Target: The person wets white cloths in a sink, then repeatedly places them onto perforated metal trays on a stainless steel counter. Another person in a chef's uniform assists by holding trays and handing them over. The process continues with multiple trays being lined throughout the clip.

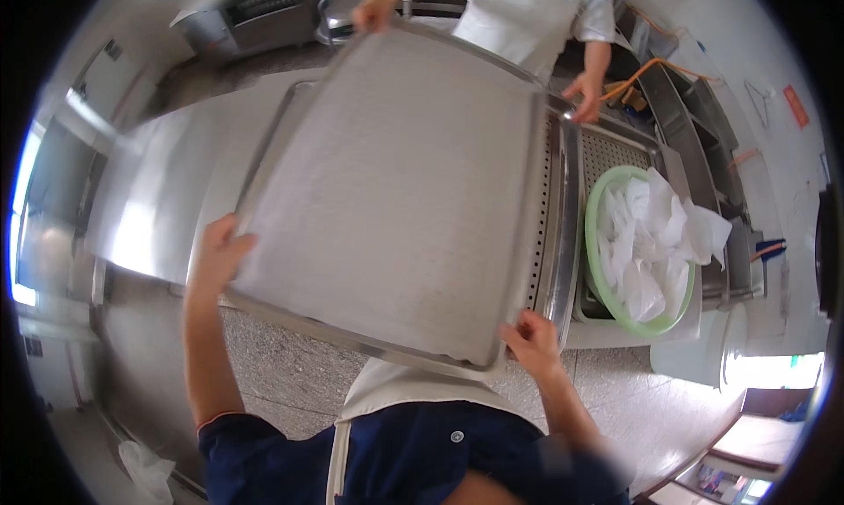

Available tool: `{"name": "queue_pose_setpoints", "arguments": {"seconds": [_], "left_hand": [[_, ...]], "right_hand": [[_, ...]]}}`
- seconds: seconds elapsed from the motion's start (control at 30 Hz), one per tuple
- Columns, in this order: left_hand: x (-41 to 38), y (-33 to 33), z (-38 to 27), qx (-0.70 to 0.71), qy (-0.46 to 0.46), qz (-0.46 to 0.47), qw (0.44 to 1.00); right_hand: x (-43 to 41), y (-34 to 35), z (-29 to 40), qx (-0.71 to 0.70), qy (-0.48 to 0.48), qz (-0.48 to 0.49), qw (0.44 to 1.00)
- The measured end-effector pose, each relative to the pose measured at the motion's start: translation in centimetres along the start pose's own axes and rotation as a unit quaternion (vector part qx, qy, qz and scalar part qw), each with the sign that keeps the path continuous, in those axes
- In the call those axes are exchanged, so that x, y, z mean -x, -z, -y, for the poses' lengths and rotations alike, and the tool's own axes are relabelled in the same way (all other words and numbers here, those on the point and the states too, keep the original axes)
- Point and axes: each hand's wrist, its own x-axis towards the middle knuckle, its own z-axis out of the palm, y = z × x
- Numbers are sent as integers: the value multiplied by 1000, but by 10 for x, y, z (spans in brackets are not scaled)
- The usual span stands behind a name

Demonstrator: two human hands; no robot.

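Note:
A large rectangular metal tray (395,195), its bottom covered by a pale, flat sheet, is raised at a tilt over the table in front of me. My left hand (221,251) grips its left side near the close corner, thumb over the rim. At the close right corner, my right hand (533,340) holds the edge. Below it, a perforated metal tray (542,241) shows along the right side; the rest of that one is hidden. Across the table, a co-worker's hand (374,14) is at the far left corner. Their other hand (585,96), fingers spread, is by the lower tray's far right corner.
To the right, a green plastic basin (593,254) filled with crumpled white sheets (649,241) rests on another perforated tray (610,150). A stainless steel table (171,175) extends left. A white bucket (699,347) stands beyond the table's right end.

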Motion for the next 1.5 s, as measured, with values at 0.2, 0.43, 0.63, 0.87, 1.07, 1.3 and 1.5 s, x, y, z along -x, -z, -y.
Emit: {"name": "queue_pose_setpoints", "arguments": {"seconds": [0.2,0.43,0.63,0.87,1.07,1.3,1.5], "left_hand": [[-42,84,62,12,60,-62,996],[-104,118,181,-34,177,-87,980],[-153,106,221,54,149,-24,987],[-193,168,280,-99,82,48,990],[-191,104,319,-393,120,-103,906],[-188,5,211,-313,26,-130,940],[-228,-24,123,-213,-164,-115,956]], "right_hand": [[-32,-41,58,-216,42,138,966],[-59,91,1,4,216,-300,929],[-57,201,-16,236,128,-541,797],[-82,170,5,258,228,-408,845],[-103,172,-14,348,137,-467,801],[-69,271,-12,8,153,-518,841],[-73,270,50,-57,183,-512,837]]}}
